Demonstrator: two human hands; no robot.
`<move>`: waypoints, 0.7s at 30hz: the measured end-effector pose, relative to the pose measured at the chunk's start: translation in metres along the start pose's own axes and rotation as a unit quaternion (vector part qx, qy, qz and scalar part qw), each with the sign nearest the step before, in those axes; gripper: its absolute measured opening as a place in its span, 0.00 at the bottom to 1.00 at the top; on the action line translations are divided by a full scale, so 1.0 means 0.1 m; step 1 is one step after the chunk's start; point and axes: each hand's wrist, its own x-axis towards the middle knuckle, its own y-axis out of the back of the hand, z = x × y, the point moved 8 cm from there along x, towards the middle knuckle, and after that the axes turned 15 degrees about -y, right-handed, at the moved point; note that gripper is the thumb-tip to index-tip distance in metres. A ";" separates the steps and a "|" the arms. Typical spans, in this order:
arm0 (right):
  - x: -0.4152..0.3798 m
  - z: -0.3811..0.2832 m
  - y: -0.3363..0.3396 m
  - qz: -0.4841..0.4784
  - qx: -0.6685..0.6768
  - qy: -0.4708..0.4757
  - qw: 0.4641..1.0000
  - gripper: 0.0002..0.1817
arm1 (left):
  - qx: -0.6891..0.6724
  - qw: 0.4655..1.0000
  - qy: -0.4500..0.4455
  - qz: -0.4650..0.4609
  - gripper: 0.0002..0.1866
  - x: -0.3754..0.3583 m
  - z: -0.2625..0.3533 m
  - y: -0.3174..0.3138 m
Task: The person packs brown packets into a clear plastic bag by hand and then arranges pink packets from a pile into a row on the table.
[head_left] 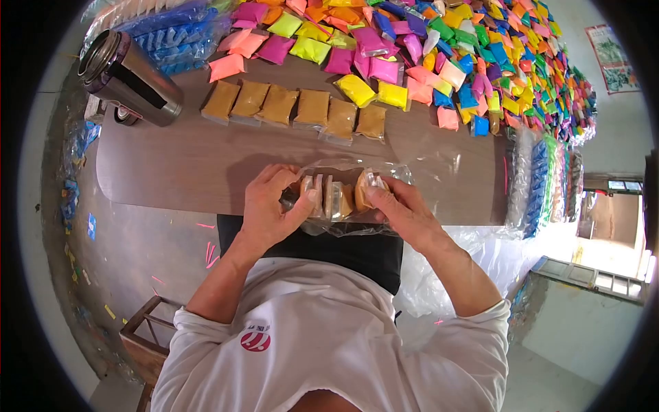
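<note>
A clear plastic bag [398,169] lies between my hands at the front edge of the table, with several brown packets [341,199] standing on edge in it. At the bag's left end, my left hand [273,204] is closed around the outermost packets, thumb pressed on their near side. My right hand [406,211] grips another brown packet [364,184] at the right end, with a gap between it and the others. Its fingertips are partly hidden. Beyond the bag, a row of several flat brown packets [313,108] lies on the table.
The brown table [158,165] carries a large heap of coloured packets [473,55] at the back and right. A steel tumbler [141,79] lies tilted at the left near bundled blue packets [182,41]. Bagged stacks [532,185] stand at the right edge; a wooden stool [147,323] is lower left.
</note>
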 end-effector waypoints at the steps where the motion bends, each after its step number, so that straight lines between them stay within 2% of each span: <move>1: 0.02 -0.03 0.02 0.026 -0.052 0.037 0.998 0.30 | 0.002 1.000 0.002 -0.005 0.14 0.00 0.00 0.00; 4: -0.07 -0.15 0.07 0.067 -0.195 0.081 0.975 0.32 | 0.004 1.000 0.001 -0.012 0.14 0.02 0.01 0.00; 7: 0.02 0.09 0.05 0.039 -0.155 0.036 0.986 0.33 | 0.002 1.000 -0.001 -0.007 0.14 0.01 0.01 -0.01; 10: -0.07 0.00 0.08 0.083 -0.092 0.091 0.988 0.29 | 0.002 1.000 0.011 -0.017 0.15 0.02 0.02 0.00; 13: -0.24 -0.15 0.06 0.091 -0.107 0.106 0.984 0.25 | 0.008 1.000 0.003 -0.021 0.14 0.03 0.03 0.00; 19: -0.14 -0.10 -0.02 0.113 -0.223 0.118 0.961 0.24 | 0.006 1.000 0.013 -0.009 0.15 0.03 0.03 -0.01; 21: -0.19 -0.13 -0.02 0.108 -0.219 0.125 0.962 0.23 | 0.021 1.000 0.009 -0.016 0.17 0.04 0.04 0.01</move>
